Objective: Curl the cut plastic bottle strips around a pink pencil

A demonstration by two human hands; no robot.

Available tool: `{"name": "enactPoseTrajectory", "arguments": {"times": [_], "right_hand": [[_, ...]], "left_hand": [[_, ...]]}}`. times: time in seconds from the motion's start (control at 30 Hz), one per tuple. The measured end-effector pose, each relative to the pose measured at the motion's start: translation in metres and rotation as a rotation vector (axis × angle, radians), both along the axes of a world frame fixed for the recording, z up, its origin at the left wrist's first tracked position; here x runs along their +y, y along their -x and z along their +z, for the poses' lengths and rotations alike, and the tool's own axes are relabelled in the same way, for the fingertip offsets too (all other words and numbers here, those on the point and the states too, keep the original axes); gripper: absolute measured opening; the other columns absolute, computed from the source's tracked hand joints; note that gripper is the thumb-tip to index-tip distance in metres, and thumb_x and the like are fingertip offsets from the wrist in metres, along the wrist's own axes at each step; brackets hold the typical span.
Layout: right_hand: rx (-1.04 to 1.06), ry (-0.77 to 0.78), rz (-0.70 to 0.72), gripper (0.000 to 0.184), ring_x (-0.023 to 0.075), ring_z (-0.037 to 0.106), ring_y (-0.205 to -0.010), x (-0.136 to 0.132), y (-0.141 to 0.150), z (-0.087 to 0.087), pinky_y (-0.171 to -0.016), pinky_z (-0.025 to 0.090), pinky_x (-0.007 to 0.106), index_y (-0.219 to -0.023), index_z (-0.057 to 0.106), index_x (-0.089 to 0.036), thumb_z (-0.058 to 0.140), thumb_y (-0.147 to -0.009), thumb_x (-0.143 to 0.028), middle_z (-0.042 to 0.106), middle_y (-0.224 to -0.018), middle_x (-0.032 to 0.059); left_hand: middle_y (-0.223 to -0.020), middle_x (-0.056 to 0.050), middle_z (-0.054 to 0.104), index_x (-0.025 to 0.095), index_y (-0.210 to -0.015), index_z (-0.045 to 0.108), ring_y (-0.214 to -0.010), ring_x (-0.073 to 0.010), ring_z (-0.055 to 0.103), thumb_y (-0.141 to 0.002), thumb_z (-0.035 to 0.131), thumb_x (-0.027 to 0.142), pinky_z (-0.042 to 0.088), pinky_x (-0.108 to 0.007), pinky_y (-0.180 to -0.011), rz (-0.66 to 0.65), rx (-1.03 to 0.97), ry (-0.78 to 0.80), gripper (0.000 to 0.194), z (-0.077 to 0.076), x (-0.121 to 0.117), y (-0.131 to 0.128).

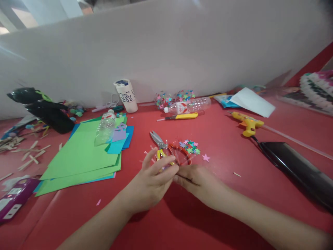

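Observation:
Both hands meet over the red table, pinching a clear plastic piece with thin cut strips [184,156] that fan outward; it looks like part of a cut bottle. My left hand [156,177] has its thumb and fingers closed at the near edge of the piece. Opposite, my right hand [199,180] grips the same edge with bent fingers. Just beyond lies a pair of scissors [157,139], blades pointing away, its red and yellow handles partly behind the plastic and my fingers. A small heap of glittery foam stars [191,146] sits to the right, with one pink star [206,158] apart.
Green paper sheets [85,149] and a cut bottle top [105,128] lie left. Behind are a yellow cutter [186,116], a plastic bottle [192,105] and a white tumbler [126,95]. A yellow glue gun [248,124] and a black case [293,166] lie right.

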State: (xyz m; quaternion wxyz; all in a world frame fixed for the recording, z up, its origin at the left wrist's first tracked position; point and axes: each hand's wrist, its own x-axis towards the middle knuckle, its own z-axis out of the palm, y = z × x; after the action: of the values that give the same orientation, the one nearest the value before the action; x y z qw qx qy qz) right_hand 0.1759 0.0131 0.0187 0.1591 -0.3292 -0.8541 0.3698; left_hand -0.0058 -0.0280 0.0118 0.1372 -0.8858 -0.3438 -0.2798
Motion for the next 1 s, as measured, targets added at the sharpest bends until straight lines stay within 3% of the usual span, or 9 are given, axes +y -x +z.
{"name": "enactPoseTrajectory", "arguments": {"times": [0.1, 0.2, 0.3, 0.4, 0.53, 0.73, 0.83, 1.0], "right_hand": [[0.014, 0.035, 0.015, 0.025, 0.0121, 0.057, -0.060, 0.001, 0.000, 0.000, -0.054, 0.037, 0.022, -0.075, 0.062, -0.016, 0.043, -0.090, -0.023, 0.064, -0.068, 0.0011], [0.001, 0.000, -0.037, 0.025, 0.0106, 0.054, -0.055, 0.002, 0.002, -0.001, -0.050, 0.033, 0.021, -0.070, 0.060, -0.016, 0.044, -0.089, -0.021, 0.063, -0.064, 0.0000], [-0.007, -0.115, -0.093, 0.023, 0.0114, 0.055, -0.056, 0.002, 0.004, -0.002, -0.051, 0.034, 0.021, -0.074, 0.062, -0.017, 0.045, -0.089, -0.020, 0.065, -0.067, 0.0012], [-0.013, -0.286, -0.138, 0.018, 0.0143, 0.058, -0.061, 0.001, 0.003, -0.003, -0.054, 0.036, 0.024, -0.079, 0.063, -0.016, 0.048, -0.088, -0.022, 0.066, -0.073, 0.0041], [-0.025, -0.468, -0.148, 0.018, 0.0168, 0.056, -0.062, 0.001, 0.000, -0.004, -0.053, 0.035, 0.026, -0.079, 0.061, -0.016, 0.049, -0.088, -0.025, 0.063, -0.072, 0.0054], [0.026, -0.452, -0.119, 0.010, 0.0158, 0.055, -0.065, 0.000, -0.003, -0.001, -0.056, 0.038, 0.025, -0.084, 0.060, -0.015, 0.051, -0.085, -0.016, 0.060, -0.075, 0.0047], [0.113, -0.438, -0.098, 0.015, 0.0147, 0.054, -0.066, 0.000, -0.006, 0.003, -0.057, 0.040, 0.024, -0.093, 0.060, -0.015, 0.049, -0.084, -0.012, 0.059, -0.077, 0.0044], [0.261, -0.412, -0.211, 0.023, 0.0138, 0.057, -0.074, 0.004, -0.012, 0.011, -0.061, 0.044, 0.024, -0.104, 0.060, -0.019, 0.042, -0.090, -0.017, 0.062, -0.088, 0.0056]], "left_hand": [[-0.099, 0.003, 0.068, 0.018, -0.094, 0.061, -0.118, -0.0166, 0.048, -0.083, 0.050, 0.003, 0.009, -0.042, -0.117, -0.016, 0.010, -0.009, 0.022, 0.000, 0.001, 0.002], [-0.105, 0.000, 0.065, 0.018, -0.089, 0.062, -0.119, -0.0206, 0.045, -0.084, 0.052, 0.010, 0.012, -0.048, -0.115, 0.047, 0.029, 0.037, 0.014, 0.003, 0.005, 0.005], [-0.121, -0.006, 0.055, 0.020, -0.094, 0.060, -0.122, -0.0224, 0.042, -0.083, 0.055, 0.019, 0.022, -0.049, -0.111, 0.130, -0.039, 0.200, 0.012, 0.006, 0.008, 0.008], [-0.133, -0.011, 0.041, 0.021, -0.111, 0.053, -0.127, -0.0242, 0.035, -0.083, 0.055, 0.023, 0.027, -0.050, -0.107, 0.170, -0.159, 0.339, 0.028, 0.009, 0.009, 0.011], [-0.140, -0.011, 0.031, 0.023, -0.115, 0.050, -0.131, -0.0265, 0.028, -0.081, 0.058, 0.023, 0.033, -0.050, -0.104, 0.198, -0.263, 0.462, 0.035, 0.010, 0.007, 0.015], [-0.141, -0.009, 0.030, 0.024, -0.111, 0.053, -0.131, -0.0267, 0.028, -0.079, 0.056, 0.017, 0.033, -0.049, -0.104, 0.177, -0.254, 0.524, 0.032, 0.012, 0.007, 0.017], [-0.140, -0.009, 0.031, 0.023, -0.111, 0.052, -0.131, -0.0263, 0.029, -0.076, 0.055, 0.011, 0.033, -0.048, -0.105, 0.170, -0.249, 0.521, 0.037, 0.012, 0.008, 0.018], [-0.139, -0.009, 0.033, 0.023, -0.111, 0.053, -0.130, -0.0270, 0.033, -0.072, 0.051, 0.002, 0.034, -0.049, -0.104, 0.155, -0.253, 0.528, 0.044, 0.014, 0.008, 0.018]]}}
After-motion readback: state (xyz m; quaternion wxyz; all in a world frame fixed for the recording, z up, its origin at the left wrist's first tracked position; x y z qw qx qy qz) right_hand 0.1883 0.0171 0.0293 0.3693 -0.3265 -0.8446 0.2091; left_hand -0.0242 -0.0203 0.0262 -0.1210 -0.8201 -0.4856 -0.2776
